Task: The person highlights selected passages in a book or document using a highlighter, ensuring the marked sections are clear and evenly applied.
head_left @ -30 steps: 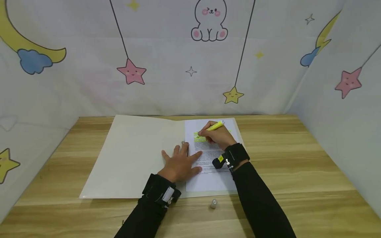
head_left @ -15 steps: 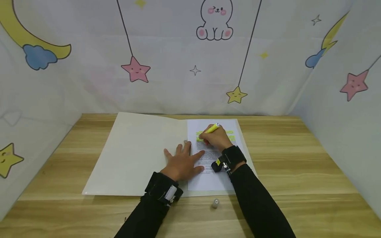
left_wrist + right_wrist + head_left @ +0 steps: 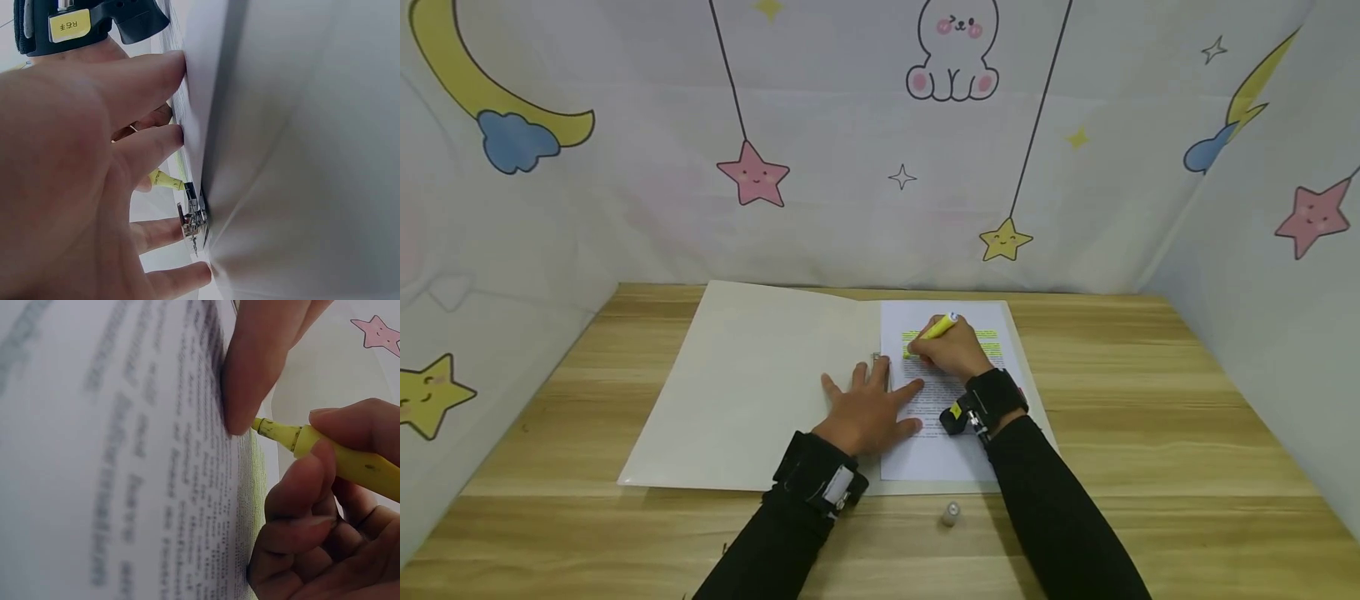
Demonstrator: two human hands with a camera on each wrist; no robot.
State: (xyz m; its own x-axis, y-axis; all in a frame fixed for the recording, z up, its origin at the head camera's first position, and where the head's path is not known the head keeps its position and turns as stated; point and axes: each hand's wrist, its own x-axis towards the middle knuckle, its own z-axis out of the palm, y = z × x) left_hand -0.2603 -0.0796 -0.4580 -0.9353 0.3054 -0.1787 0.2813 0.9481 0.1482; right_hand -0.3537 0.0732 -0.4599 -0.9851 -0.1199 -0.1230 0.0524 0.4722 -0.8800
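My right hand (image 3: 957,350) grips a yellow highlighter (image 3: 350,462) between thumb and fingers, its tip at the printed sheet (image 3: 936,458). Yellow bands (image 3: 988,348) mark several upper lines of the text. My left hand (image 3: 867,417) lies spread, fingers straight, across the fold of an open white folder (image 3: 760,383), with thumb and index fingertip on the sheet's left edge. A metal clip (image 3: 195,222) in the folder's spine shows beside the left fingers in the left wrist view. Below the sheet, the small pale highlighter cap (image 3: 951,513) stands on the table.
The folder lies on a wood-grain table (image 3: 1150,433). White cloth walls (image 3: 850,233) with printed stars, a moon and a bear rise at the back and both sides. Both wrists wear black camera straps (image 3: 996,396).
The highlighter tip has moved down slightly to a lower line at the left of the text, and the yellow marking has grown. The left hand stays on the folder; the head view has shifted slightly.
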